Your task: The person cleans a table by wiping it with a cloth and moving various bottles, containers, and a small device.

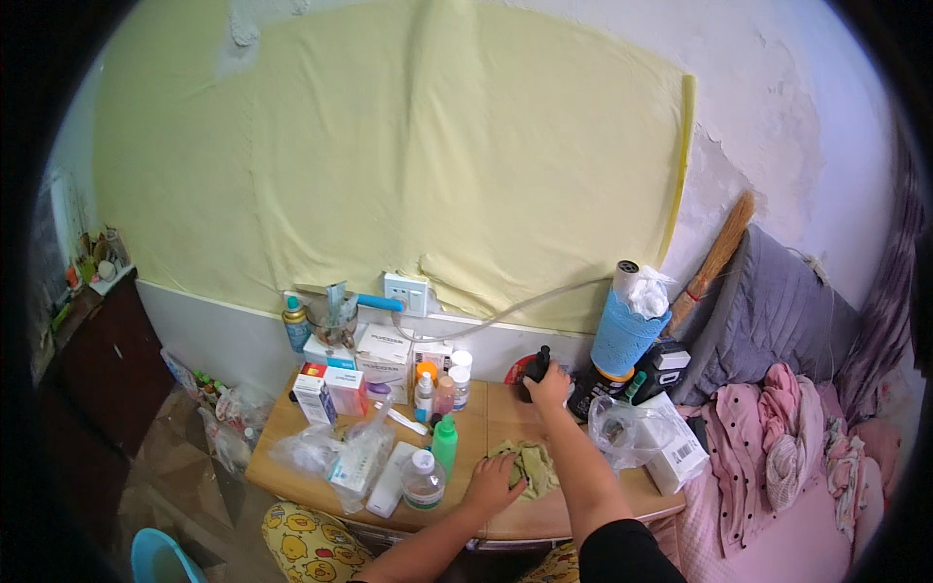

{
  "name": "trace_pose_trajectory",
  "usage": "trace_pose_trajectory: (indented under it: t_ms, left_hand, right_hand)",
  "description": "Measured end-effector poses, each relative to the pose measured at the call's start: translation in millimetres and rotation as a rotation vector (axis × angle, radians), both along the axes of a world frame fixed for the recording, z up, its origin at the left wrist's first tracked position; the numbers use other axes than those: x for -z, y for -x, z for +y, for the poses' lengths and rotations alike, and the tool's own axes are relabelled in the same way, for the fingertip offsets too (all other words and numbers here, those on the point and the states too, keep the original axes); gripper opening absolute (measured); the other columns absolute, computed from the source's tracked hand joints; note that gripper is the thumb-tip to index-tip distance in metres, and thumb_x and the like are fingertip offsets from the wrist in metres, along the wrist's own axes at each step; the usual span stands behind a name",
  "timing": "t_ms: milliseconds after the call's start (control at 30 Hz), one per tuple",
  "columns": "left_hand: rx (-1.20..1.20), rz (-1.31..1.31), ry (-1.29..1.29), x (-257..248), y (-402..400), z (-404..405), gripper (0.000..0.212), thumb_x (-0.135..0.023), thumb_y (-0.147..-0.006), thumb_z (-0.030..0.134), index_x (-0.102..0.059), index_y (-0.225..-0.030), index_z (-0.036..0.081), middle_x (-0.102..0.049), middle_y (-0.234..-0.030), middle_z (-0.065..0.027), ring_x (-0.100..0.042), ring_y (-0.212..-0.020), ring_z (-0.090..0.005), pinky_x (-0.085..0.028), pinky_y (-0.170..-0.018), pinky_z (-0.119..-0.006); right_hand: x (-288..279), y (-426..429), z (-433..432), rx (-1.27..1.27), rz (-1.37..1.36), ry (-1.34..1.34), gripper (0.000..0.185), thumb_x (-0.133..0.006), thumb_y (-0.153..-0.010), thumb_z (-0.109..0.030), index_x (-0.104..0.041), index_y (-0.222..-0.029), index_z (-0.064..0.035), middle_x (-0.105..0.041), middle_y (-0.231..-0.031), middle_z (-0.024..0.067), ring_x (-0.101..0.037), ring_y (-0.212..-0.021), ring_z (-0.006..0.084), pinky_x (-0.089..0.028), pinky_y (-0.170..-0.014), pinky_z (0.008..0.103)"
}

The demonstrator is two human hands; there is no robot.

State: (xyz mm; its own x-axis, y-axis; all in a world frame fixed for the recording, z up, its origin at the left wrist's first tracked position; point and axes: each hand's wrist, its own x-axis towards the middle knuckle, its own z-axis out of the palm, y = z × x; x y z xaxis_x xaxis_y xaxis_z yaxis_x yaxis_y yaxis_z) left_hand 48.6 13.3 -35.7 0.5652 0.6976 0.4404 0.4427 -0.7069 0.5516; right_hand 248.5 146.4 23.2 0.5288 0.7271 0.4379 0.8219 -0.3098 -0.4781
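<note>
My right hand (550,385) is closed around a black bottle (538,366) at the back of the wooden table (503,516), near the wall. My left hand (496,484) lies on a crumpled yellow-green cloth (536,470) near the front edge, fingers slightly spread on it. Just left of this hand stand a clear plastic bottle with a white cap (423,482) and a green bottle (444,444). Right of my right forearm a clear plastic bag (619,433) rests near a white box (674,452).
Medicine boxes (346,390), small bottles and plastic-wrapped packages crowd the table's left half. A blue basket (628,339) stands at the back right. A cable (510,313) runs from the wall socket (406,294). Pink clothes (751,452) lie to the right, a blue bucket (164,557) at lower left.
</note>
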Motion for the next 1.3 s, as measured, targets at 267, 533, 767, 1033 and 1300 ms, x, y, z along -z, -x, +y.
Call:
trace_pose_trajectory:
  t_ms: [267, 533, 767, 1033, 1300]
  left_hand:
    - [0.052, 0.018, -0.127, 3, 8, -3, 0.057, -0.058, -0.081, 0.040, -0.047, -0.120, -0.001, -0.049, -0.123, -0.0196, -0.044, -0.116, -0.0321, -0.031, -0.101, -0.045]
    - [0.214, 0.180, 0.220, -13, 6, -8, 0.070, -0.066, -0.073, 0.038, -0.044, -0.126, -0.002, -0.042, -0.131, -0.0225, -0.035, -0.123, -0.0372, -0.030, -0.101, -0.045]
    - [0.339, 0.083, 0.142, 21, 18, -14, 0.060, -0.068, -0.071, 0.030, -0.049, -0.120, 0.001, -0.051, -0.121, -0.0192, -0.047, -0.111, -0.0368, -0.038, -0.094, -0.045]
    - [-0.023, -0.615, -0.426, 13, 87, -79, 0.035, -0.061, -0.074, 0.011, -0.049, -0.105, -0.001, -0.058, -0.105, -0.0220, -0.056, -0.091, -0.0369, -0.043, -0.085, -0.047]
    - [-0.177, -0.567, -0.377, -21, 63, -53, 0.062, -0.063, -0.078, 0.015, -0.031, -0.126, -0.006, -0.040, -0.125, -0.0308, -0.046, -0.107, -0.0442, -0.036, -0.094, -0.049]
  right_hand:
    - [-14, 65, -73, -0.504, 0.052, -0.146, 0.058, -0.078, -0.063, -0.031, -0.056, -0.108, -0.0020, -0.060, -0.092, 0.0206, -0.055, -0.086, 0.0378, -0.044, -0.076, 0.0430]
    - [-36, 114, -132, -0.704, 0.070, -0.068, 0.057, -0.077, -0.064, -0.027, -0.055, -0.112, -0.0038, -0.060, -0.098, 0.0180, -0.054, -0.091, 0.0362, -0.043, -0.080, 0.0417]
    - [-29, 128, -162, -0.711, 0.099, -0.129, 0.065, -0.077, -0.065, -0.024, -0.049, -0.119, -0.0004, -0.058, -0.100, 0.0208, -0.053, -0.095, 0.0382, -0.043, -0.083, 0.0428]
    - [-13, 124, -206, -0.774, 0.114, -0.002, 0.067, -0.076, -0.069, -0.028, -0.045, -0.124, -0.0025, -0.059, -0.103, 0.0203, -0.055, -0.095, 0.0387, -0.044, -0.083, 0.0426]
    - [-8, 101, -222, -0.609, 0.163, -0.069, 0.068, -0.078, -0.067, -0.017, -0.045, -0.125, -0.0025, -0.052, -0.118, 0.0230, -0.050, -0.110, 0.0385, -0.040, -0.093, 0.0399]
